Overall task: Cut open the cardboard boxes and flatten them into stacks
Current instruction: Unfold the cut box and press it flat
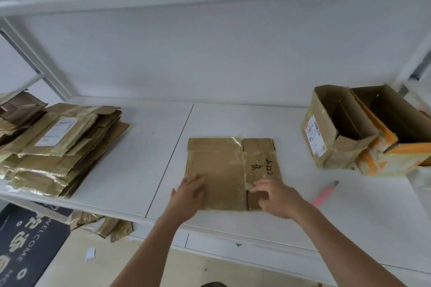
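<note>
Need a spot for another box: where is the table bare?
Bare: between the flattened stack and the flat box under both hands, and behind that box to the wall. Crowded: right, with open boxes and pink cutter.

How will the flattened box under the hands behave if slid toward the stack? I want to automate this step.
The flattened box lies flat, so it probably slides easily on the smooth white table. Glossy tape suggests a slippery surface. Its loose end flaps may hinge when lifted.
</note>
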`<state>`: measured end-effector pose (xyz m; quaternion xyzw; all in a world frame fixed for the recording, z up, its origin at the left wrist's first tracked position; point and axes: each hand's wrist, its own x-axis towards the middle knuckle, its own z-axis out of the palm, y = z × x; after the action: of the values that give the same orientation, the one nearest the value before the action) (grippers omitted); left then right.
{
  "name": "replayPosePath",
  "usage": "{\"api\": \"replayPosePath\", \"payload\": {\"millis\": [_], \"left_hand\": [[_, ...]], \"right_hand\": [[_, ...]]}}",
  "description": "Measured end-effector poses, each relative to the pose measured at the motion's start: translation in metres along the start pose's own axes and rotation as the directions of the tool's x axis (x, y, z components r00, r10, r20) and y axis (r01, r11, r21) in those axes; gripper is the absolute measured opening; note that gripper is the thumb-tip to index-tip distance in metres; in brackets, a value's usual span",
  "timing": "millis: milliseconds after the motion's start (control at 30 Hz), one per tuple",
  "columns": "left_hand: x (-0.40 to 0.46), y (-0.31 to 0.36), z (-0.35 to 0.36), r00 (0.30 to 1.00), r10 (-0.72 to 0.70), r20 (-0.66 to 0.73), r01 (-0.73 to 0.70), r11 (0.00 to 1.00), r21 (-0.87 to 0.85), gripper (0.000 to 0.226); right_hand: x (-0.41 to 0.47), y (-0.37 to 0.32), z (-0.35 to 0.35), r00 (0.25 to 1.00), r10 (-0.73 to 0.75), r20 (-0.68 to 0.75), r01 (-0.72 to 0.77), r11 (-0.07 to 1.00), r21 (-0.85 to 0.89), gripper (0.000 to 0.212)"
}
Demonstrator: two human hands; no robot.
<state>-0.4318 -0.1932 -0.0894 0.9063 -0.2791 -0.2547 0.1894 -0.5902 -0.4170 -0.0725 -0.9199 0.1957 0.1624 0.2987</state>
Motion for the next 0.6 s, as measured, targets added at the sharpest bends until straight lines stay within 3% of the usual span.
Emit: {"api": "replayPosePath", "payload": {"millis": [100,167,300,367,433,500,600], "left_hand": [[0.006,0.011,0.012,0.994,-0.093,0.058,0.079,0.976,0.205,0.051],[0.007,0.019,0.012,0.994,-0.11,0.031,0.098,0.959,0.265,0.05],[0.01,0.023,0.006,0.994,-0.108,-0.026,0.111,0.959,0.262,0.039],[0.016,0.022,0.005,0.985,-0.148,-0.084,0.157,0.98,0.122,0.029],[0.027,0.02,0.005,0.955,-0.248,-0.165,0.22,0.96,-0.175,0.019],[0.037,0.022,0.001,0.88,-0.395,-0.263,0.261,0.866,-0.426,0.022],[0.042,0.031,-0.013,0.767,-0.567,-0.301,0.281,0.718,-0.636,0.037]], "right_hand": [[0.014,-0.003,0.0,0.985,-0.034,-0.168,0.036,0.999,0.005,0.04],[0.026,0.001,0.013,0.971,-0.081,-0.224,0.061,0.993,-0.097,0.047],[0.039,0.008,0.047,0.998,0.035,-0.051,-0.049,0.951,-0.305,0.08],[0.041,0.011,0.052,0.998,0.059,-0.038,-0.068,0.94,-0.334,0.079],[0.043,0.011,0.051,0.997,0.073,-0.018,-0.074,0.939,-0.336,0.066],[0.042,0.011,0.05,0.997,0.071,-0.009,-0.07,0.942,-0.328,0.067],[0.041,0.014,0.049,0.999,0.021,-0.048,-0.036,0.946,-0.322,0.089]]}}
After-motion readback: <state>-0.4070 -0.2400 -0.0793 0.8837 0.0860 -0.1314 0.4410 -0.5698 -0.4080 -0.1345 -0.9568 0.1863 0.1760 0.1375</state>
